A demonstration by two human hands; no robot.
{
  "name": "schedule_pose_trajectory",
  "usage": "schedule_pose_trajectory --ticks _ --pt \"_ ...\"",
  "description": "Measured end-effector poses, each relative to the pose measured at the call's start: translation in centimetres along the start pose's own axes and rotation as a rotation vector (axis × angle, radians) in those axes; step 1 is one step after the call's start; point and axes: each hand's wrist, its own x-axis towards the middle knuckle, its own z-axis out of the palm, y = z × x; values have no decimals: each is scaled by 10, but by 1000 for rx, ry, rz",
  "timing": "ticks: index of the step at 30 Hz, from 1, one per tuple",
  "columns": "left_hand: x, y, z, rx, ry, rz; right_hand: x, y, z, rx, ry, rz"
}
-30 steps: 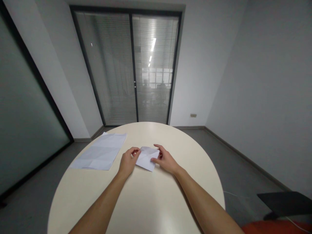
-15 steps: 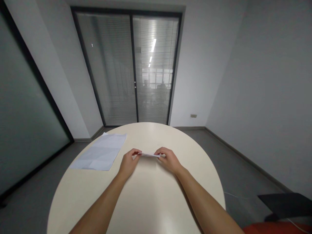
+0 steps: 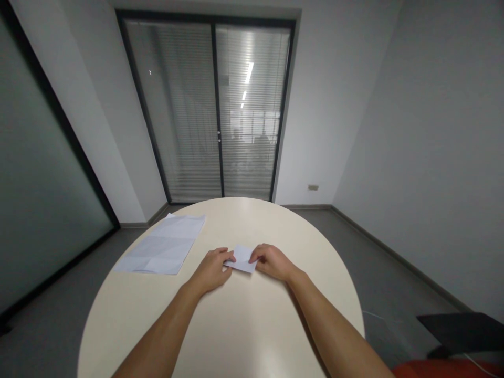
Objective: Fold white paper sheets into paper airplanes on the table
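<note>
A small white piece of paper (image 3: 242, 257), which looks folded, lies tilted between my two hands just above the round table. My left hand (image 3: 214, 269) pinches its left edge, thumb on the upper face and fingers partly hidden. On the opposite side my right hand (image 3: 272, 261) grips the right edge between thumb and fingers. Whether the paper touches the tabletop I cannot tell.
Larger creased white sheets (image 3: 163, 247) lie at the left side of the cream round table (image 3: 236, 325). A dark chair part (image 3: 464, 331) and something red (image 3: 441, 368) stand at the lower right. Glass doors with blinds (image 3: 252, 110) are beyond the table.
The paper was seen nearly edge-on; now its upper face shows, tipped toward me. My left hand has turned and come slightly right and lower, while my right hand has moved little.
</note>
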Motion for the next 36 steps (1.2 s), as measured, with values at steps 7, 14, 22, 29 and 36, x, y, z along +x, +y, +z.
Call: schedule_pose_trajectory --ticks 7,14,22,29,36 --pt "-3 7 -5 21 -63 20 0 5 2 -4 -26 20" --pt "-2 11 -9 41 -83 26 0 0 -3 21 -17 36" --pt "-1 17 -10 49 -22 32 0 -10 -11 2 -54 174" --pt "0 18 -9 53 -24 9 0 -10 -10 27 -52 192" --pt "0 15 -5 47 11 -43 -1 0 -3 137 -28 194"
